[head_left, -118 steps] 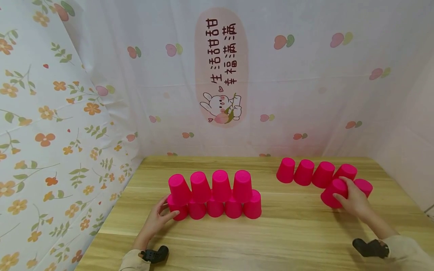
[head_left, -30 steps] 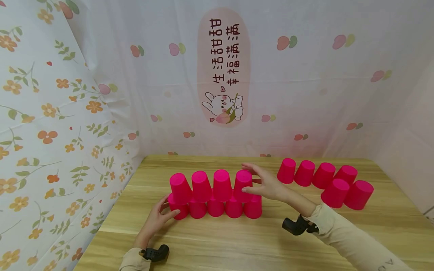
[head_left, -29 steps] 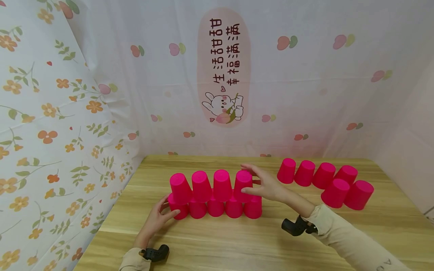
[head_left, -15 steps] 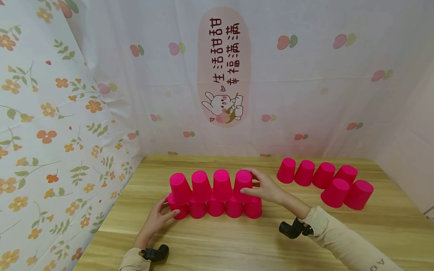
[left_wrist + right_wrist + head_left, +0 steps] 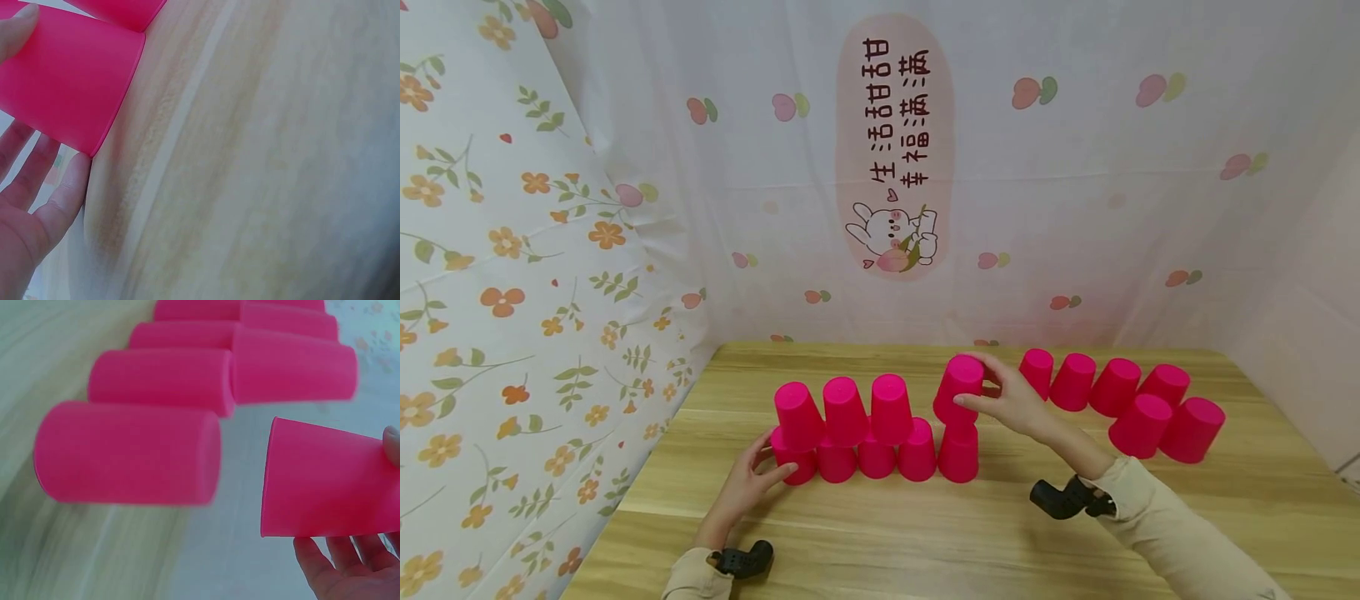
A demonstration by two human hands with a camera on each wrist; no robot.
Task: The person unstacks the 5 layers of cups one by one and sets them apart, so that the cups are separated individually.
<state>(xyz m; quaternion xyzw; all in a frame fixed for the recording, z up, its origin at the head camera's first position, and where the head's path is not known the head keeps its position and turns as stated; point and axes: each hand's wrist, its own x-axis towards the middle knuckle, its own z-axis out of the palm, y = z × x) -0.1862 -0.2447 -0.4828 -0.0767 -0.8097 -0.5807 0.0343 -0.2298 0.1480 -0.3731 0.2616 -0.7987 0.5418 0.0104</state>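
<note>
All the cups are bright pink and upside down. My left hand (image 5: pixel 747 482) holds the leftmost bottom-row cup (image 5: pixel 802 460) between thumb and fingers; the left wrist view shows this cup (image 5: pixel 75 78) with its rim against the table. Raised above the row's right end is a cup (image 5: pixel 951 393) that my right hand (image 5: pixel 1018 404) grips from the right side. In the right wrist view, a gap separates this held cup (image 5: pixel 325 481) from the rightmost bottom cup (image 5: pixel 128 455). Three cups, among them the middle one (image 5: pixel 844 412), stand as an upper row on the bottom ones.
Several more pink cups (image 5: pixel 1138 427) stand at the back right, partly behind my right hand. The wooden table (image 5: pixel 880 542) ends at a patterned white curtain (image 5: pixel 1075 208). Black devices, one a wrist camera (image 5: pixel 745 560), sit on both wrists.
My right hand came from the right-hand group to the upper row's right-end cup, closed around it, and lifted it up and rightward off the row. The left hand has stayed in place.
</note>
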